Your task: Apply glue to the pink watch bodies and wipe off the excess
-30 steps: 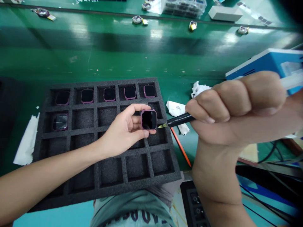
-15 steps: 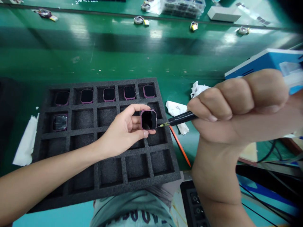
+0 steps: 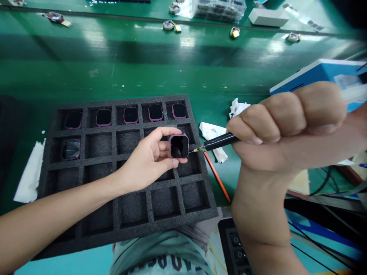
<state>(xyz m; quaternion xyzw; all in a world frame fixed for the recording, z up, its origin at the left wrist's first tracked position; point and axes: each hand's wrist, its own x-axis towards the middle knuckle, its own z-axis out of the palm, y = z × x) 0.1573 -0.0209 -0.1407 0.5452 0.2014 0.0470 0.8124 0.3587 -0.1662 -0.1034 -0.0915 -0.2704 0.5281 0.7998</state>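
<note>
My left hand (image 3: 153, 158) is closed on a purple smartwatch case (image 3: 179, 146), pinched by its edges with the dark screen facing up, above the foam tray (image 3: 113, 164). In my right fist (image 3: 286, 118) is a black dispensing syringe (image 3: 220, 141), pointing left. Its thin needle on a yellowish hub (image 3: 198, 149) ends at the lower right side of the case; I cannot tell whether it touches. Several similar watches, such as the far-right one (image 3: 179, 110), lie in the tray's back row. Another watch (image 3: 71, 149) with a shiny film sits in the second row's left compartment.
White tissues (image 3: 213, 131) and an orange stick (image 3: 217, 176) lie right of the tray. Another tissue (image 3: 30, 172) is at its left. A blue and white machine (image 3: 312, 76) stands behind my right hand. Small watch parts (image 3: 169, 25) lie along the back ledge.
The whole view has shifted slightly left. Both hands keep nearly the same pose, with the needle still at the right side of the watch case.
</note>
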